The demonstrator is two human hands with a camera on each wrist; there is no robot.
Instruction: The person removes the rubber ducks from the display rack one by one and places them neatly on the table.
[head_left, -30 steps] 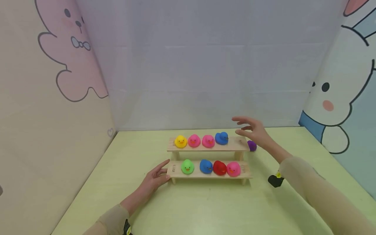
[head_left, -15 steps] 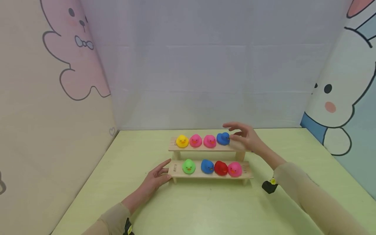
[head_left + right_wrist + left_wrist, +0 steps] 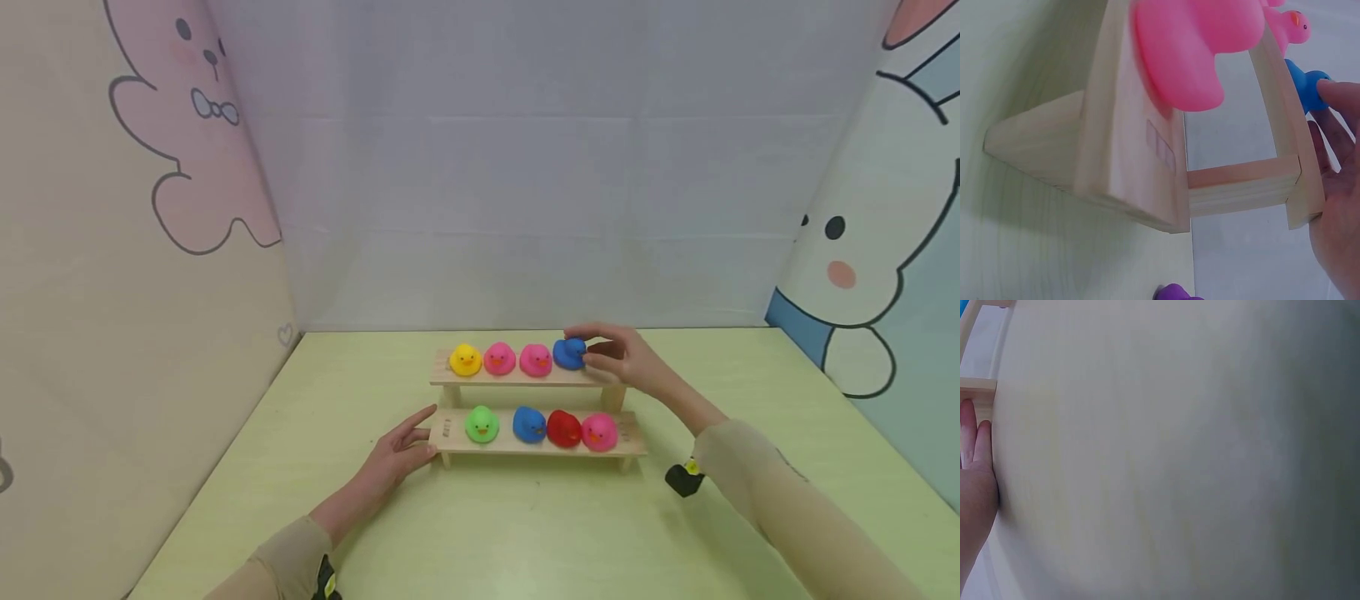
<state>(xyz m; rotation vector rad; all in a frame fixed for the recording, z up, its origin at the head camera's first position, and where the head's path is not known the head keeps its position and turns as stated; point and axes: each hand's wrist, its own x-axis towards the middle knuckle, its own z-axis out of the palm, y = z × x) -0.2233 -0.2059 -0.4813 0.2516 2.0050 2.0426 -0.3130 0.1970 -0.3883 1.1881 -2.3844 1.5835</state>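
A two-step wooden rack [image 3: 447,432] stands on the table and carries rubber ducks. My right hand [image 3: 626,358] is at the right end of the upper step, with thumb and fingers about a blue rubber duck [image 3: 568,354]; the right wrist view shows the thumb against that duck's head [image 3: 1317,87]. My left hand [image 3: 393,454] touches the left end of the lower step with fairly straight fingers [image 3: 982,444]. Left of the held duck sit two pink ducks [image 3: 536,360] and a yellow duck [image 3: 466,360]. The lower step bears green [image 3: 482,425], blue, red and pink ducks.
A purple duck [image 3: 1174,292] lies on the table beyond the rack's right side, seen only in the right wrist view. The pale green table [image 3: 525,533] ends at a white back wall [image 3: 480,208]. Side walls carry cartoon animals.
My right hand has moved left and down onto the blue duck on the upper step, and its fingers have closed round it. My left hand keeps its place at the rack.
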